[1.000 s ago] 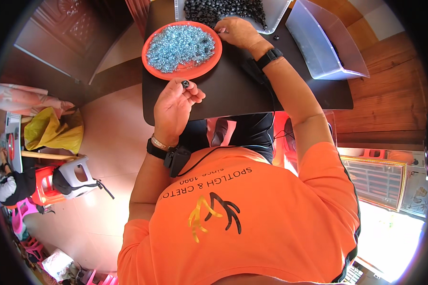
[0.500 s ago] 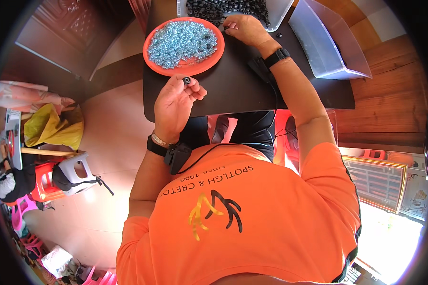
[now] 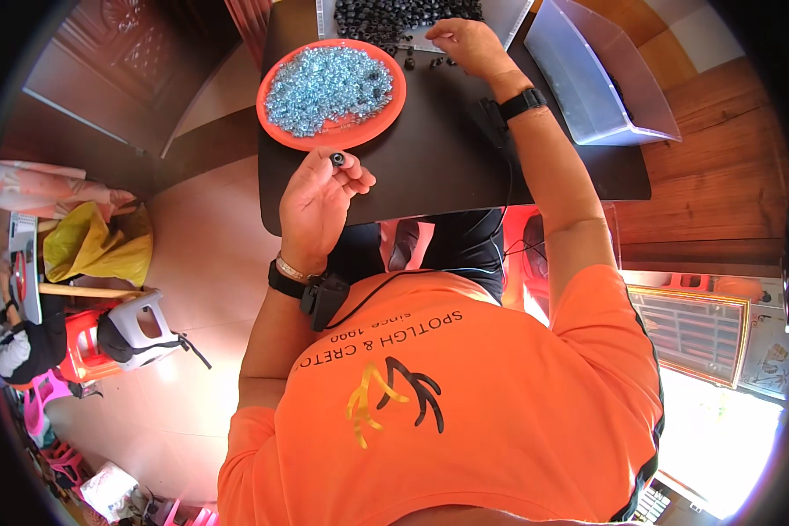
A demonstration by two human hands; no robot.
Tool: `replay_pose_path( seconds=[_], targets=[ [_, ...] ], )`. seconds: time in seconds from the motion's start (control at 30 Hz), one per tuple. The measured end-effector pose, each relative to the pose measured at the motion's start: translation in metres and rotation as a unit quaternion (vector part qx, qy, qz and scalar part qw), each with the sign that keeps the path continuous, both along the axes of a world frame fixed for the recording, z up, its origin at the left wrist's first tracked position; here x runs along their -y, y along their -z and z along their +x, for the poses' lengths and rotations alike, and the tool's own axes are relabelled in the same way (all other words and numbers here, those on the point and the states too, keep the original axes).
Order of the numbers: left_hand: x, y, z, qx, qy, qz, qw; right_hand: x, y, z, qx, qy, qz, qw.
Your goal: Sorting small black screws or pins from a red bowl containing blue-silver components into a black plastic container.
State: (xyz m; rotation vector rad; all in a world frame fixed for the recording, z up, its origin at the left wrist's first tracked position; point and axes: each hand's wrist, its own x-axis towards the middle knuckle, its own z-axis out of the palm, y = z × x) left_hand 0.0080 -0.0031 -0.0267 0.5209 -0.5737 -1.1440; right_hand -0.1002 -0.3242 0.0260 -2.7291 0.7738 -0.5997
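Note:
My left hand (image 3: 316,206) is palm up just in front of the near table edge, below the plate. Its thumb and index finger pinch a small black ring-shaped bead (image 3: 337,159) with a hole facing up; the other fingers curl loosely. Farther off, my right hand (image 3: 472,46) hovers at the front rim of a pale tray (image 3: 519,19) heaped with black beads (image 3: 399,19). Its fingers point left, slightly bent, and no bead shows between them. Several loose black beads (image 3: 436,62) lie on the table just below that hand.
An orange plate (image 3: 333,138) full of clear bluish beads (image 3: 324,88) stands at the table's left, a few dark ones among them. A translucent bin (image 3: 600,83) sits to the right on the dark table (image 3: 447,158). A black cable runs beside my right arm.
My right hand has moved up and right, away from the plate; the bead seen at its fingertips no longer shows there. Loose beads now show on the table. My left hand keeps its bead.

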Motion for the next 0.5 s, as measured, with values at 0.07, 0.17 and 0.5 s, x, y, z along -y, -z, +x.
replay_pose_path(
  seconds=[0.07,0.17,0.5],
  targets=[
    [0.0,0.0,0.0,0.0,0.001,-0.004,1.0,0.005,-0.006,-0.006,-0.013,0.016,-0.007,1.0],
    [-0.001,0.001,0.001,-0.008,0.005,-0.002,1.0,0.001,-0.01,-0.013,-0.02,0.0,-0.033,0.999],
    [-0.001,0.001,0.001,-0.004,0.008,-0.005,1.0,-0.006,0.002,-0.004,-0.172,-0.082,-0.144,0.971]
  ],
)
